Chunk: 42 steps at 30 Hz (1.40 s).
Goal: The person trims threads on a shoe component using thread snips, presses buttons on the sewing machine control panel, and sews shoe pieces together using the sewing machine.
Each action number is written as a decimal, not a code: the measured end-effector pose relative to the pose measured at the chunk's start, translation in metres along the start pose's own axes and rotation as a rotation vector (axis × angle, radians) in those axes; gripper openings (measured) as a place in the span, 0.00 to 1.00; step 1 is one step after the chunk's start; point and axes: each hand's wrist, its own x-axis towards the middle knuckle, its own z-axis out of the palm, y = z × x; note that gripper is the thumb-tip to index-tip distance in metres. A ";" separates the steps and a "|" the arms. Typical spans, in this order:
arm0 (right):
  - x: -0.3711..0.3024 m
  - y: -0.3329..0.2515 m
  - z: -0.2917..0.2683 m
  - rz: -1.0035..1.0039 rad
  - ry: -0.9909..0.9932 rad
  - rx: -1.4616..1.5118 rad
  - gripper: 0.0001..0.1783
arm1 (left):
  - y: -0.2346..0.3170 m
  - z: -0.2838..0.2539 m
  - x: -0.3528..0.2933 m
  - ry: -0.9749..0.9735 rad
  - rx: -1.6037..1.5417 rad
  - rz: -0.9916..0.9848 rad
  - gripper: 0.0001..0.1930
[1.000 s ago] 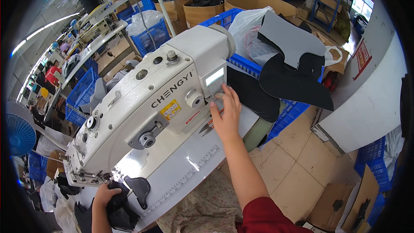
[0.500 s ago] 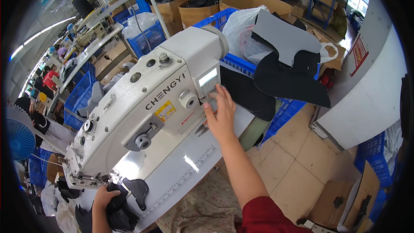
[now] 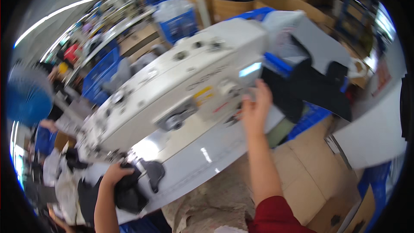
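Note:
A white industrial sewing machine stands across the table, blurred at this moment. My left hand grips black fabric beside the needle area, thumb along its upper side; the other fingertips are partly hidden. Close to it lies a dark shaped piece with a rounded end. At the machine's right end my right hand is raised to the control panel, its fingers stretched and holding nothing. Whether a fingertip presses the panel cannot be made out. Beneath that hand small dark tools rest on the table.
Black and grey cut pieces hang over a blue crate on the right. A blue fan stands at the far left, near another person's hand. Cardboard boxes fill the back; a white curved panel borders the right.
The whole view has shifted, so machine and hands appear further right and the picture is smeared. My left hand stays on the black fabric, my right hand stays at the panel.

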 end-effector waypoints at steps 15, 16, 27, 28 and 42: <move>-0.124 -0.225 0.054 -0.585 -1.081 0.494 0.16 | 0.015 0.006 -0.003 -0.024 -0.080 0.179 0.35; -0.126 -0.228 0.062 -0.601 -1.055 0.449 0.15 | 0.010 0.008 -0.001 -0.019 -0.069 0.238 0.35; -0.134 -0.229 0.084 -0.587 -1.232 0.379 0.21 | 0.010 0.013 0.007 -0.005 0.066 0.240 0.29; -0.134 -0.230 0.084 -0.586 -1.245 0.380 0.21 | 0.017 0.010 0.003 0.014 0.112 0.233 0.29; -0.133 -0.229 0.081 -0.711 -1.187 0.344 0.25 | 0.014 0.006 0.012 -0.080 -0.039 0.275 0.32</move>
